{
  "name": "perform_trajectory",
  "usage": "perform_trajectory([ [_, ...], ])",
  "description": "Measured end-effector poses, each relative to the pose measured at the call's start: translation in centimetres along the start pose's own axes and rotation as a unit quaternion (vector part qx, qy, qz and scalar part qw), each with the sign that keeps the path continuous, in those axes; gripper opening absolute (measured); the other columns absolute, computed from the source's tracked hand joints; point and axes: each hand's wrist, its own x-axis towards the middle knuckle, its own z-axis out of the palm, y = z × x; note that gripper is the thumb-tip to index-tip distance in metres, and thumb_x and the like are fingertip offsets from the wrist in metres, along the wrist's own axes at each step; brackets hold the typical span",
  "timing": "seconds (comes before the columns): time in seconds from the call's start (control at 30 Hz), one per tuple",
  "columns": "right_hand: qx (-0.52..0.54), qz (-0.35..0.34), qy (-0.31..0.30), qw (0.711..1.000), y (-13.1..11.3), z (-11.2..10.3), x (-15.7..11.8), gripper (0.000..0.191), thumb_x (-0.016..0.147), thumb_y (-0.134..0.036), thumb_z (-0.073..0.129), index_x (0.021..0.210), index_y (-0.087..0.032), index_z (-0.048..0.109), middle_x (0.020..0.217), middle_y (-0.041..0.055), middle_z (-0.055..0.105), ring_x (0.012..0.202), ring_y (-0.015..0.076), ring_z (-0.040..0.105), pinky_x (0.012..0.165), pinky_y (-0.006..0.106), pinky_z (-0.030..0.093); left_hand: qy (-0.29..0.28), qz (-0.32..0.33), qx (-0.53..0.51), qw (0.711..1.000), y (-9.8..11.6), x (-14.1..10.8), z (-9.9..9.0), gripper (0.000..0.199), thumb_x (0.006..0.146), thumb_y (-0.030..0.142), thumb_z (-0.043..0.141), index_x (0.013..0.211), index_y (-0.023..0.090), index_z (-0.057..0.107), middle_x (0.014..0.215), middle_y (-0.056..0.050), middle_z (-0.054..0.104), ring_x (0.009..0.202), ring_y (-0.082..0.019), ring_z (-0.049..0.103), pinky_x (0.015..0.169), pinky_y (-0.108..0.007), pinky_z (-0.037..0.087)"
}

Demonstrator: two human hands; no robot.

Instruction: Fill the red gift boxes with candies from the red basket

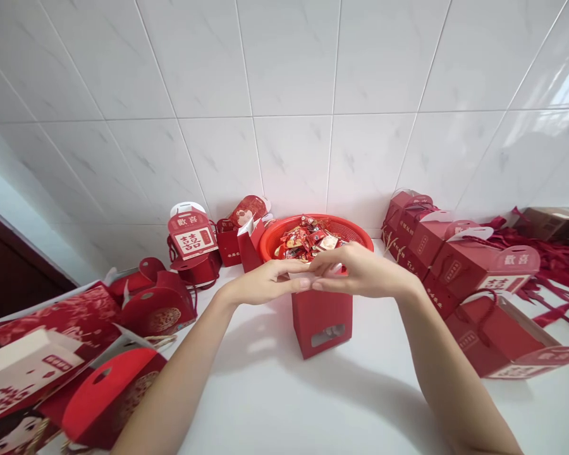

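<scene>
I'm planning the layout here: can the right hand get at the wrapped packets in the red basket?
Probably yes: the packets lie heaped and uncovered in the open-topped basket, just beyond the right hand. It would likely need to leave the box top first.

Bright, diffuse light. Window-like glare on glossy wall tiles (294, 69), upper right. Soft-edged shadows across white tabletop (313, 411). Wide-angle stretching toward edges; middle fairly sharp.

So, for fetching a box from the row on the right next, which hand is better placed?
Likely the right hand: it's closer to that row of boxes, while the left hand is farther, across the windowed box.
</scene>
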Motion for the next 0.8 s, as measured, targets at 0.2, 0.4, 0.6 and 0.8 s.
perform_trajectory([
  [0.2,-0.026,0.021,0.117,0.993,1.4,-1.4,-1.1,0.049,0.079,-0.05,0.074,0.119,-0.021,0.068,0.122,0.0093,0.07,0.109,0.0271,0.065,0.087,0.035,0.052,0.048,-0.034,0.107,0.993,0.2,-0.3,0.2,0.067,0.08,0.041,0.075,0.143,0.03,0.056,0.152,-0.004,0.052,0.143,-0.031,0.043,0.115,-0.042,0.039],
  [0.4,-0.066,0.121,0.009,0.99,2.7,-1.3,-0.7,0.046,0.082,-0.04,0.069,0.125,-0.023,0.062,0.106,0.007,0.07,0.096,0.0246,0.064,0.076,0.033,0.048,0.163,-0.038,0.115,0.979,-0.6,0.5,0.8,0.07,0.08,0.023,0.065,0.148,0.029,0.049,0.142,-0.005,0.062,0.09,-0.022,0.071,0.08,-0.033,0.056],
  [0.6,-0.056,0.088,-0.026,0.994,3.3,-1.0,-0.1,0.042,0.096,-0.049,0.049,0.067,-0.02,0.046,0.064,-0.0033,0.042,0.059,0.0117,0.037,0.054,0.028,0.028,0.189,0.038,0.107,0.975,-1.6,1.2,1.4,0.011,0.081,0.02,0.058,0.083,0.02,0.069,0.092,-0.002,0.074,0.087,-0.019,0.067,0.082,-0.03,0.055],
  [0.8,-0.047,0.078,-0.014,0.996,3.6,-0.9,-0.5,0.036,0.097,-0.03,0.046,0.062,-0.021,0.041,0.062,-0.0029,0.04,0.058,0.0115,0.034,0.053,0.029,0.028,0.188,0.023,0.107,0.976,-1.3,1.3,1.4,0.011,0.076,0.016,0.059,0.079,0.019,0.069,0.087,-0.001,0.074,0.081,-0.017,0.066,0.078,-0.027,0.054],
])
